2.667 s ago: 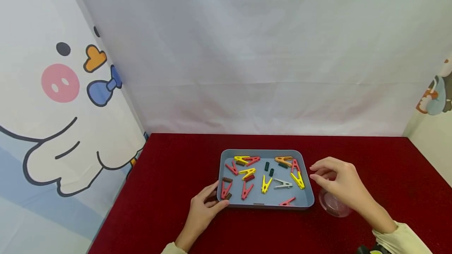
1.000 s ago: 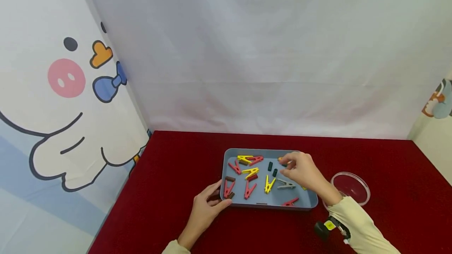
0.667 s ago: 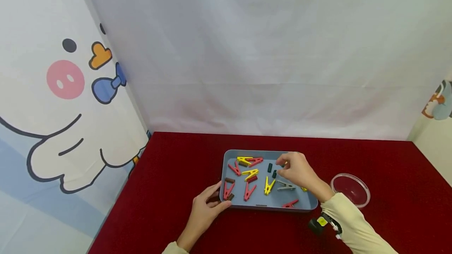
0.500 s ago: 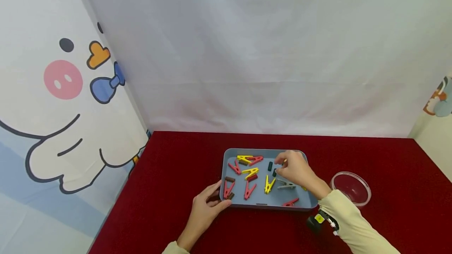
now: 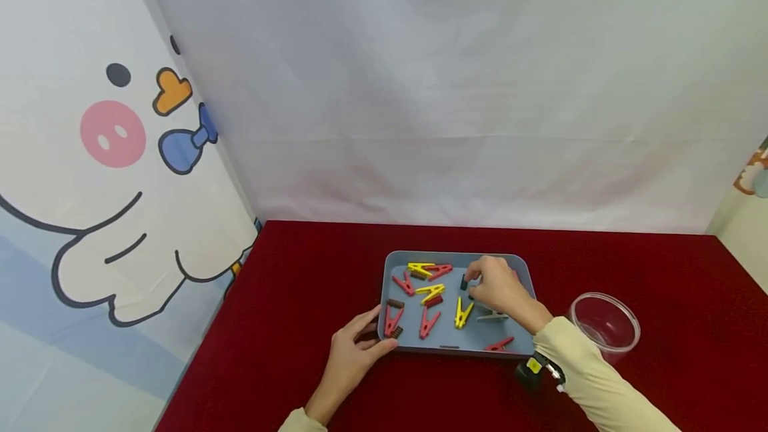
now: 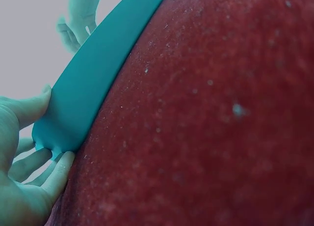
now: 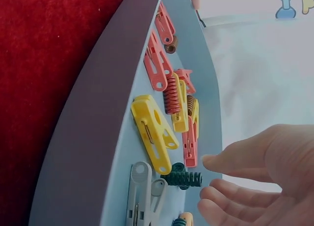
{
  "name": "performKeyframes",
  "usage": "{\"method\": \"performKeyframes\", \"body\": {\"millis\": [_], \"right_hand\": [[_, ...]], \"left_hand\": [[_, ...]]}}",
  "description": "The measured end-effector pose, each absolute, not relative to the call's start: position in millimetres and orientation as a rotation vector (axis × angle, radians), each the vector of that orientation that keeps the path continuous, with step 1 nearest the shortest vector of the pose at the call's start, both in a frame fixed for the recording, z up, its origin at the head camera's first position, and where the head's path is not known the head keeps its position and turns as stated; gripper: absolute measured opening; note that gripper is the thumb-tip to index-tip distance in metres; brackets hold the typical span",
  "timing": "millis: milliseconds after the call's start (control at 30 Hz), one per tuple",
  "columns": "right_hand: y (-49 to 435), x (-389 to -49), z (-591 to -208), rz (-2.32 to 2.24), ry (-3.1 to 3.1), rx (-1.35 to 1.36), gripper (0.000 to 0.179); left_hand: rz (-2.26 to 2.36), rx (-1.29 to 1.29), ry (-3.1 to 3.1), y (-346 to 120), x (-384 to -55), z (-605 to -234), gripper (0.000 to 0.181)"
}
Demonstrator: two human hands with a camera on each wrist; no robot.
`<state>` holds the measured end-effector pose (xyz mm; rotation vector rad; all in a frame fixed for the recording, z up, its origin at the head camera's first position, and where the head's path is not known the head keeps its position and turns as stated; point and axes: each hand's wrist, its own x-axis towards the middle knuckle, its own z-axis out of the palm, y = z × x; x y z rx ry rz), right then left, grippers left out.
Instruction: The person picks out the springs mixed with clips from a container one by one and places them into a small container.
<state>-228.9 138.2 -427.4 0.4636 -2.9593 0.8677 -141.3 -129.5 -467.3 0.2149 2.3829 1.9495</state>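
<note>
A shallow blue-grey tray holds yellow, red and grey plastic clips shaped like clothes pegs, with small coil springs among them. My left hand grips its front left corner, thumb at the rim and fingers against the outer wall. Over the tray's right half, my right hand reaches down at a dark green spring. Thumb and fingertips stand apart around the spring's end, with nothing visibly pinched. Close by lie a yellow clip and a grey clip. The right hand hides part of the tray's right side in the head view.
A round clear plastic container stands right of the tray, close to the right sleeve. Dark red cloth covers the table. A white curtain hangs behind it, with a cartoon-printed sheet at the left.
From above the container at the right, my right hand has moved left over the tray, then shifted slightly further left toward the green springs. My left hand has stayed at the tray's corner.
</note>
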Motion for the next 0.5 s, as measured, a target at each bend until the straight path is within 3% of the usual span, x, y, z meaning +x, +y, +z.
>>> {"method": "performKeyframes", "body": {"millis": [500], "right_hand": [[140,-231,-438,0.851,-2.880,0.548,0.013]], "left_hand": [[2.007,0.186,2.246,-130,-142,-462,0.066]]}}
